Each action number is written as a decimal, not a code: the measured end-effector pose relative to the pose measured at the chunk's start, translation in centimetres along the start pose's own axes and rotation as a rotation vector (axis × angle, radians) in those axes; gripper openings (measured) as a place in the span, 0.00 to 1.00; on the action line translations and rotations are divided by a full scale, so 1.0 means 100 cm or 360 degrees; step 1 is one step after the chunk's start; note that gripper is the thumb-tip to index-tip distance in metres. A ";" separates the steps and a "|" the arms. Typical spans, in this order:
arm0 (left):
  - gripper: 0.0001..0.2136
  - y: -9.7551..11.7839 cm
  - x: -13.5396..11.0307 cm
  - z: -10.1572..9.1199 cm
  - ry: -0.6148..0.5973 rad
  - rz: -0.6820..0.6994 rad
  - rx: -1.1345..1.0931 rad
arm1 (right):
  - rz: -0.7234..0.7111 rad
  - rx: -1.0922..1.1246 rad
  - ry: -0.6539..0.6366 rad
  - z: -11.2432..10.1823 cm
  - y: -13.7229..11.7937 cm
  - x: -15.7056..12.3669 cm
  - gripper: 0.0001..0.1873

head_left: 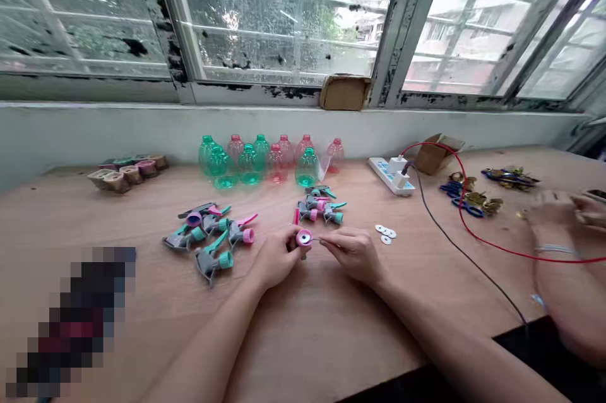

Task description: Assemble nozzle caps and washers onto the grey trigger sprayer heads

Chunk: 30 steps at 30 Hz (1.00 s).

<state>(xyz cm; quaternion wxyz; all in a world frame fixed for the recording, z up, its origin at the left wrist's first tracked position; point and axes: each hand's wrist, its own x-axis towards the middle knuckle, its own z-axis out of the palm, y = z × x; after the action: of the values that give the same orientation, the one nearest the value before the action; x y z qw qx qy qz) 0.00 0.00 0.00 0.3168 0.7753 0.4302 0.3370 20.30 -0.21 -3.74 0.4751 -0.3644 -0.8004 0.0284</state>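
My left hand (277, 259) is closed around a trigger spray head (304, 237), its pink collar turned up towards me. Inside that collar shows a white ring with a dark centre. My right hand (353, 254) pinches a thin pointed tool (318, 239), its tip at the collar's right edge; its exact kind is too small to tell. Several white washers (386, 240) lie to the right of it. Grey spray heads with pink or teal parts form one pile (211, 235) on the left and a smaller one (322, 204) just beyond my hands.
Green bottles (249, 166) and pink bottles (276, 166) stand along the wall. A power strip (386, 175) with a red cable (466, 220) and a black one lies right. Beyond are a cardboard box (432, 155), blue-handled scissors (468, 206) and another person's hands (553, 208).
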 end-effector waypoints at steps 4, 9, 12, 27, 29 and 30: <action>0.06 -0.002 0.003 0.001 0.0030 0.0023 -0.0018 | 0.0052 0.0064 0.0051 0.001 -0.001 0.003 0.07; 0.06 -0.006 0.001 0.004 0.0073 0.0035 -0.0054 | 0.0113 0.0169 0.0099 0.003 -0.006 0.006 0.08; 0.06 -0.007 -0.001 0.007 0.0044 0.0033 -0.0075 | 0.0131 0.0215 0.0082 0.005 -0.009 0.007 0.08; 0.07 -0.007 0.001 0.007 -0.0042 0.0037 0.0021 | 0.0425 0.0356 -0.0014 -0.006 -0.006 0.008 0.09; 0.07 -0.006 0.002 0.006 -0.0013 0.0029 0.0064 | 0.0466 0.0268 0.0006 -0.018 -0.001 0.009 0.09; 0.07 -0.005 0.003 0.006 0.0011 0.0020 0.0090 | 0.0487 0.0207 0.0004 -0.027 0.003 0.010 0.10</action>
<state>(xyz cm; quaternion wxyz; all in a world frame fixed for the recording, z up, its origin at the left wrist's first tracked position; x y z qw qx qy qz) 0.35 0.39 -0.69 0.2913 0.7853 0.4358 0.3294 22.31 -0.18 -1.64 0.4888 -0.4506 -0.7314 0.1517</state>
